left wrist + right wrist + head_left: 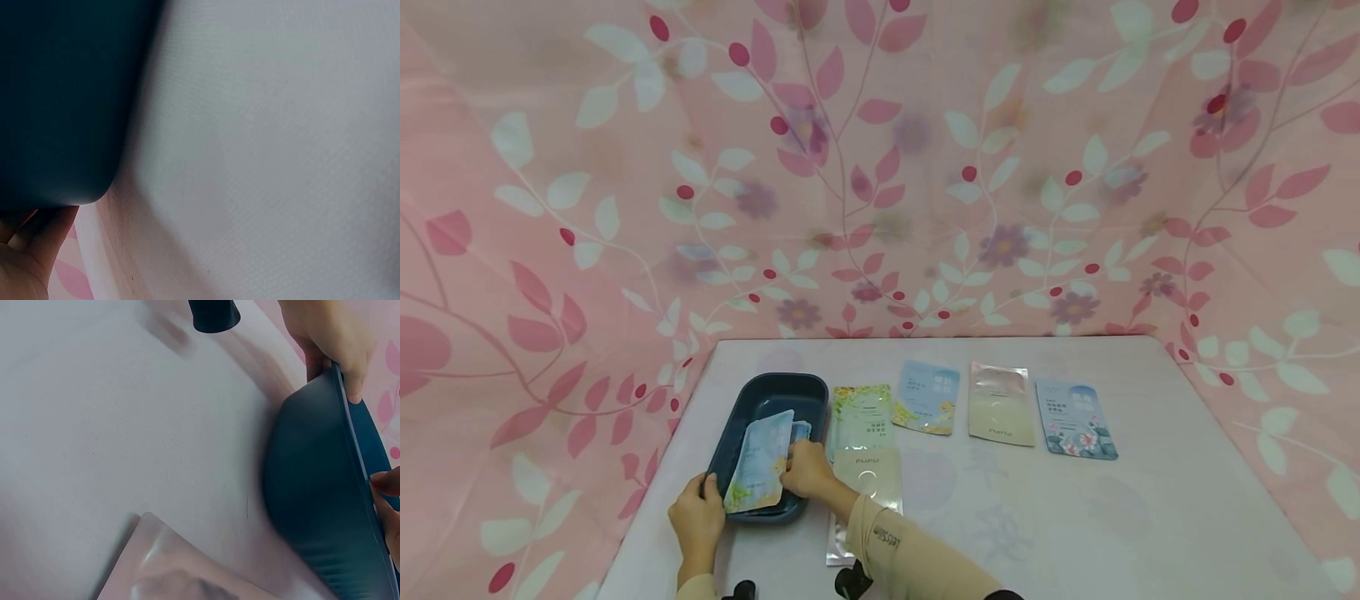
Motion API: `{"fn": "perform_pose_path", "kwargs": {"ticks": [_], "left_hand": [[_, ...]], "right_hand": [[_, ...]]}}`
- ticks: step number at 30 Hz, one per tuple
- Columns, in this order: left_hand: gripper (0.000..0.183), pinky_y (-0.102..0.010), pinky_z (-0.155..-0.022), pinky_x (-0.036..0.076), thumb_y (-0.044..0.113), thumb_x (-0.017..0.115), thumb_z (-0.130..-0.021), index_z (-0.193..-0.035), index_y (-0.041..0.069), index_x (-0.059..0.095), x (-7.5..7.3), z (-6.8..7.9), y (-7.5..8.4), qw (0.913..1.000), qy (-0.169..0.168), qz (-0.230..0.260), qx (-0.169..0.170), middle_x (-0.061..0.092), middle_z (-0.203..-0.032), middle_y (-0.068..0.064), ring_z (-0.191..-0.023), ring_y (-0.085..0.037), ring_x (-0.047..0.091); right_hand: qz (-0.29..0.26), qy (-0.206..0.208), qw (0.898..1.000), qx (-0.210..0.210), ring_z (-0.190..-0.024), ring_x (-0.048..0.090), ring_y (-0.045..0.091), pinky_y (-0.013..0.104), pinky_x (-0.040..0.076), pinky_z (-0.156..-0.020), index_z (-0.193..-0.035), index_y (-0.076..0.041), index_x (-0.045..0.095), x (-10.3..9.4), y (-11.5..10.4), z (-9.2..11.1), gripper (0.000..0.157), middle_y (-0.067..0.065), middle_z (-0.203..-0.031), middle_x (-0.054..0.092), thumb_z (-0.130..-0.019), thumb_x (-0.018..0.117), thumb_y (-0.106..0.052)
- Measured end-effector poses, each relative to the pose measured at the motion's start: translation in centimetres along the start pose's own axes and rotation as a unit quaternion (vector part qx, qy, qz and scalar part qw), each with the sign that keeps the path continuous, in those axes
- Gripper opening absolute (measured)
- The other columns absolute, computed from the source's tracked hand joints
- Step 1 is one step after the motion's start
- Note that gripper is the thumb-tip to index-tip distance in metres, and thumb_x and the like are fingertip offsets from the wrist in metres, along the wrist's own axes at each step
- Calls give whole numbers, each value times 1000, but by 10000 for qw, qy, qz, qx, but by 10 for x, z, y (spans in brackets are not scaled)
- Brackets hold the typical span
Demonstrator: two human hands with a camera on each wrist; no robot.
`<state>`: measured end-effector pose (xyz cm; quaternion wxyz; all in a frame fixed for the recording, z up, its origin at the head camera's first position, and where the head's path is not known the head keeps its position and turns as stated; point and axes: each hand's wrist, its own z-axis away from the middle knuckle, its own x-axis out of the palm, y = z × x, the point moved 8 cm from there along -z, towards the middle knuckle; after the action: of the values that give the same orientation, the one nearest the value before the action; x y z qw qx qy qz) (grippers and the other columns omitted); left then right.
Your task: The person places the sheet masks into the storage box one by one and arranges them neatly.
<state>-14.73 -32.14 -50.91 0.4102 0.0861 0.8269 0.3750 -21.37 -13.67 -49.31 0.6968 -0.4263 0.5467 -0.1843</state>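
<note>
A dark blue rectangular tray stands at the left of the table. My left hand holds its near left corner, thumb over the rim; the left wrist view shows those fingers against the tray's end. Inside the tray, a light blue sheet mask packet lies tilted over another blue packet, mostly hidden. My right hand reaches over the tray's right side, fingers curled and pinching the top packet's right edge. In the right wrist view, its thumb and finger show just above the rim.
Right of the tray lie a green packet and, overlapping it, a silver-green packet. Farther right are a blue-yellow packet, a pale green packet and a blue floral packet. Patterned pink cloth surrounds the white table.
</note>
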Motion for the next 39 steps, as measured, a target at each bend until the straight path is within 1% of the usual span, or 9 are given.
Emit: {"fn": "perform_pose_path", "kwargs": {"ticks": [3, 6, 10, 14, 20, 25, 35, 37, 39], "left_hand": [[22, -60, -81, 42, 2, 55, -90, -98, -18, 61, 0, 0, 0, 10000, -8, -17, -19, 61, -95, -38, -90, -58, 56], [22, -61, -81, 42, 2, 54, -90, -98, -18, 61, 0, 0, 0, 10000, -55, -34, -58, 61, -95, -38, -91, -58, 55], [23, -61, -82, 42, 2, 53, -91, -100, -18, 60, 0, 1, 0, 9998, -152, -55, -145, 60, -97, -38, -92, -58, 55], [24, -60, -83, 42, 3, 53, -92, -101, -18, 60, 1, 1, 0, 9996, -180, -65, -211, 60, -98, -38, -94, -57, 55], [25, -60, -84, 42, 3, 52, -92, -102, -18, 60, 1, 1, -1, 9995, -205, -48, -243, 60, -99, -38, -95, -56, 55], [26, -60, -83, 42, 4, 51, -93, -104, -18, 59, 3, 1, -3, 9992, -289, -1, -290, 59, -100, -39, -96, -56, 55], [25, -60, -82, 43, 3, 52, -93, -102, -18, 60, 3, 0, -3, 9993, -235, -29, -291, 60, -98, -38, -94, -56, 56], [25, -60, -82, 43, 3, 52, -92, -102, -18, 60, 2, 0, -3, 9994, -204, -47, -273, 60, -98, -38, -94, -56, 56], [25, -60, -83, 42, 3, 52, -92, -102, -18, 60, 2, 0, -3, 9994, -186, -59, -270, 60, -99, -38, -95, -56, 56]], "right_hand": [[117, -68, 9999, 1, -45, 34, 5, 17, 26, -41, -57, -11, 41, 0, -1, 1, 33, -8, -48, 33, -72, 68, 1], [229, -104, 9997, -37, -45, 36, 5, 17, 28, -41, -58, -10, 44, 0, -1, 1, 31, -7, -49, 37, -73, 70, -2], [275, -190, 9994, -49, -45, 39, 5, 17, 30, -41, -61, -9, 47, 1, -1, 1, 28, -6, -50, 40, -78, 69, -7], [380, -111, 9991, -166, -45, 39, 6, 18, 30, -41, -60, -7, 48, 1, -3, 2, 28, -5, -50, 42, -80, 67, -8], [457, -26, 9985, -314, -46, 40, 4, 16, 31, -41, -60, -7, 51, 1, -7, 4, 27, -5, -52, 45, -81, 68, -9], [438, -60, 9986, -303, -44, 39, 4, 17, 29, -40, -58, -8, 48, 3, -7, 4, 30, -6, -51, 41, -82, 67, -9], [501, -263, 9981, -257, -45, 38, 6, 19, 29, -40, -64, -4, 54, 2, -11, 7, 23, -5, -52, 39, -82, 67, -11], [596, -272, 9976, -230, -47, 40, 7, 19, 31, -42, -67, -3, 58, 2, -11, 7, 19, -4, -54, 42, -82, 67, -12], [709, -282, 9969, -214, -51, 46, 9, 20, 35, -44, -73, -1, 62, 1, -11, 7, 16, -1, -57, 50, -82, 67, -13]]}}
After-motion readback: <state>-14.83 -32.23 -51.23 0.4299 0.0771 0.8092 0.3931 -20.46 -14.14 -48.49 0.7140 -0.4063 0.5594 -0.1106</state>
